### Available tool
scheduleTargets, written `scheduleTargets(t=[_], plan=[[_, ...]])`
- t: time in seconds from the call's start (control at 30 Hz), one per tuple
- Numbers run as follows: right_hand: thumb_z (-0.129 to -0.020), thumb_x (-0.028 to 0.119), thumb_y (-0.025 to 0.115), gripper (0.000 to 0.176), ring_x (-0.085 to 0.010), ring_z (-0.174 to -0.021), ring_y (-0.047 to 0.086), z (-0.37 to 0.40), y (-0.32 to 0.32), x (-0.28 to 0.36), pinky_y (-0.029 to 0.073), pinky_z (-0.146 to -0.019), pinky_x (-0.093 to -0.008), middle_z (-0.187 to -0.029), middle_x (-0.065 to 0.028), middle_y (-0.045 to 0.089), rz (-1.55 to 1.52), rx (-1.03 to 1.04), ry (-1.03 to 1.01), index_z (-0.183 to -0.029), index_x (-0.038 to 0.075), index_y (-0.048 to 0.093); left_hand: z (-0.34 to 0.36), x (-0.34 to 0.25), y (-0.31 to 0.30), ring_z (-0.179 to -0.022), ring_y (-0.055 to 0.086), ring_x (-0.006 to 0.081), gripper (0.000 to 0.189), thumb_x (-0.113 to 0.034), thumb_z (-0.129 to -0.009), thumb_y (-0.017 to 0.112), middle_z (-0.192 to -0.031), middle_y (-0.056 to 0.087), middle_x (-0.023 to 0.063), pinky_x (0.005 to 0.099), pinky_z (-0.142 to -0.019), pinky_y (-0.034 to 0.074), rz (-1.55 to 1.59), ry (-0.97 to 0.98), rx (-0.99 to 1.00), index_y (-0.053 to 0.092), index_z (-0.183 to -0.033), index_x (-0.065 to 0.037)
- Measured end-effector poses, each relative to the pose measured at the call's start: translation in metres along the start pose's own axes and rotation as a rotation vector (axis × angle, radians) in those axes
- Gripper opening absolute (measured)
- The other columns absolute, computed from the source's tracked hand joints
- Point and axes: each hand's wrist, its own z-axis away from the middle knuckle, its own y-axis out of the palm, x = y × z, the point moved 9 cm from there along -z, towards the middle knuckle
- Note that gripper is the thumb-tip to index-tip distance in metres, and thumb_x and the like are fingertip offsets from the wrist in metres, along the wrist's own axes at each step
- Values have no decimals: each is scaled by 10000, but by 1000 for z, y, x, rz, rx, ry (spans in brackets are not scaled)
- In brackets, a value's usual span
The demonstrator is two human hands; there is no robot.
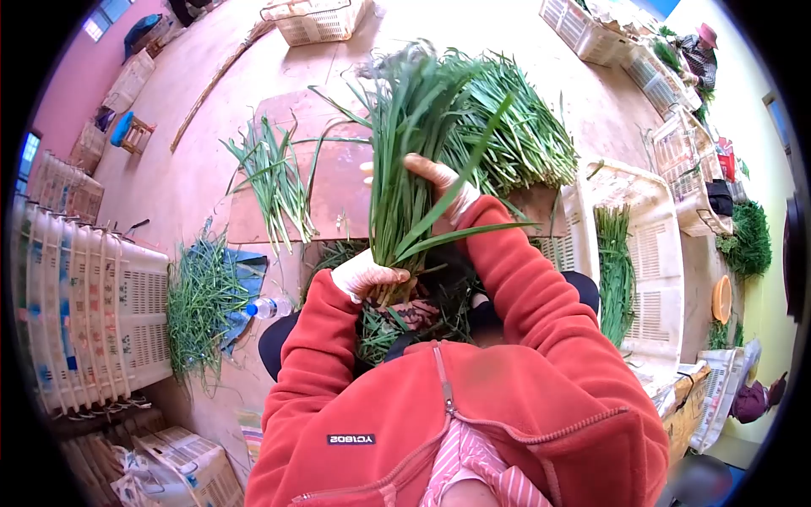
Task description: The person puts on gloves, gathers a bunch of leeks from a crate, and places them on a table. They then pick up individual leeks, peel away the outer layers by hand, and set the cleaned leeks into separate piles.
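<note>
Upright in front of me is a long bunch of garlic chives (pixel 395 182), leaves up and pale stem ends down. My left hand (pixel 365 275), in a whitish glove, is closed round its lower stems. Higher up, my right hand (pixel 441 182) wraps the leaves, its thumb bare at the tip. Behind the bunch lies a big heap of chives (pixel 524 127) on a reddish board (pixel 342 198). A smaller loose pile of chives (pixel 274 182) lies to the left on that board. Leaf scraps (pixel 380 334) cover the space between my legs.
At my right stands a white crate (pixel 663 253) holding a row of chives (pixel 614 270). Left are trimmings (pixel 203 296), a water bottle (pixel 269 307) and stacked crates (pixel 106 304). Another person (pixel 699 55) is among crates at the far right. A stick (pixel 220 80) lies on the floor.
</note>
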Motion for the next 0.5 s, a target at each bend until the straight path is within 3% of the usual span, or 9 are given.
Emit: scheduleTargets(t=[0.03, 0.1, 0.17, 0.27, 0.3, 0.37, 0.43, 0.47, 0.5], plan=[[-827, 239, 662, 423, -216, -869, 641, -2, -5, 0, 538, -779, -371, -1045, -119, 643, -45, -127, 12, -1160, -1, 557, 1, -5, -2, -791, 595, 164, 491, -179, -727, 731, -923, 618, 74, 294, -693, 494, -13, 9, -3, 534, -1151, -30], [-828, 166, 651, 373, -212, -856, 637, 1, 0, 24, 540, -758, -366, -1024, -112, 640, 97, -331, -209, -1153, 10, 555, 6, -38, -9, -909, 565, 162, 625, -180, -703, 758, -1057, 582, 55, 294, -772, 478, -231, 203, -81, 481, -1244, -38], [-782, 90, 695, 410, -171, -861, 619, -4, 38, 55, 513, -776, -317, -1022, -68, 637, 410, -208, -355, -1159, 8, 558, 19, -93, 13, -1047, 521, 177, 859, -115, -666, 773, -1234, 502, 38, 312, -884, 432, -159, 409, -118, 312, -1389, -60], [-754, 70, 724, 327, -104, -842, 589, -6, 65, 79, 489, -765, -275, -966, -23, 651, 720, -192, -523, -1062, 14, 630, 28, -141, 15, -1042, 544, 174, 840, -33, -641, 750, -1173, 544, 45, 304, -861, 452, -180, 527, -316, 333, -1369, -80], [-754, 70, 724, 327, -104, -842, 589, -6, 70, 83, 489, -765, -275, -966, -23, 651, 731, -181, -537, -1062, 14, 630, 26, -154, 21, -926, 587, 165, 689, 45, -691, 723, -1058, 587, 43, 297, -809, 493, -135, 589, -261, 413, -1293, -83], [-760, 71, 721, 308, -86, -823, 577, -9, 73, 83, 483, -762, -261, -929, -5, 652, 839, -153, -518, -1054, 27, 639, 19, -165, 9, -909, 589, 152, 613, 28, -693, 738, -1036, 593, 43, 291, -778, 505, -320, 575, -332, 470, -1235, -69], [-726, 119, 758, 514, -120, -954, 543, -4, 80, 84, 455, -840, -304, -1080, -34, 610, 1050, -52, -538, -1190, 46, 551, 5, -167, -9, -905, 587, 160, 522, -8, -759, 694, -1069, 591, 58, 292, -787, 507, -681, 582, -344, 491, -1239, -50], [-713, 132, 768, 591, -133, -984, 529, -13, 58, 74, 444, -862, -309, -1123, -47, 584, 898, 3, -475, -1235, 55, 502, -7, -158, -35, -905, 587, 160, 522, -8, -759, 694, -1069, 591, 58, 292, -787, 507, -690, 595, -341, 491, -1239, -50], [-701, 145, 779, 670, -146, -1014, 516, -23, 34, 66, 433, -884, -314, -1166, -59, 559, 744, 54, -411, -1280, 64, 453, -25, -136, -65, -949, 584, 180, 544, -110, -755, 727, -1097, 596, 78, 310, -825, 495, -431, 515, -269, 495, -1243, -45]])
